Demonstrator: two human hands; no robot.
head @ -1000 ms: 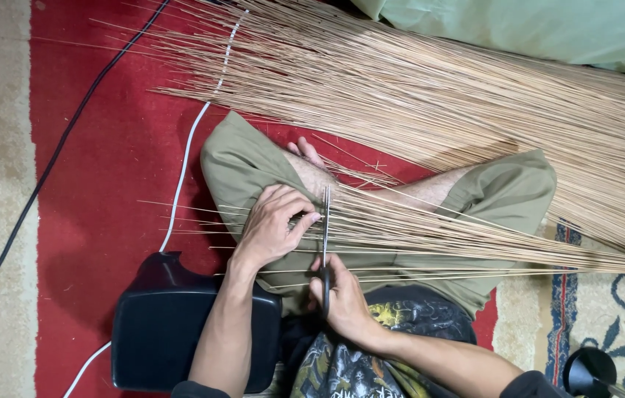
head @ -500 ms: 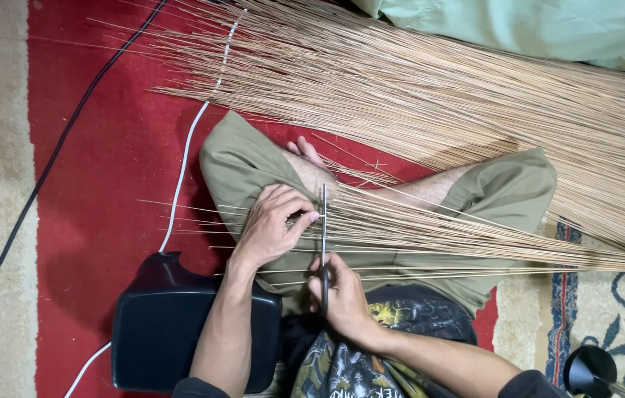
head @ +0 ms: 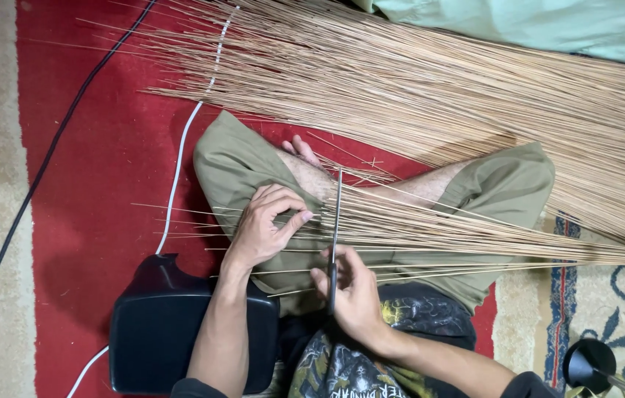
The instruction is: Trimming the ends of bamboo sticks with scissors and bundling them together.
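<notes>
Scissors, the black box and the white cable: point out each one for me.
Long steel scissors point(head: 337, 214): head view, on the closed blades.
Black plastic box point(head: 157, 324): head view, on its top face.
Thin white cable point(head: 179, 158): head view, mid-length on the red rug.

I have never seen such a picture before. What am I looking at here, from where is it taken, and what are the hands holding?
The picture comes from one camera worn on a person's head, looking down at their own lap. There is no machine, only two bare hands. The person sits cross-legged in olive shorts on a red carpet.

The left hand grips a bundle of thin dry sticks that lies across the legs. The right hand holds a pair of scissors, its blades pointing away from the body and crossing the bundle close to the left hand's fingers.

A much larger pile of the same sticks is spread over the carpet beyond the knees. Beside the left arm stands a black box-like object. A white cable and a black cable run across the floor, and pale green cloth lies at the top.
</notes>
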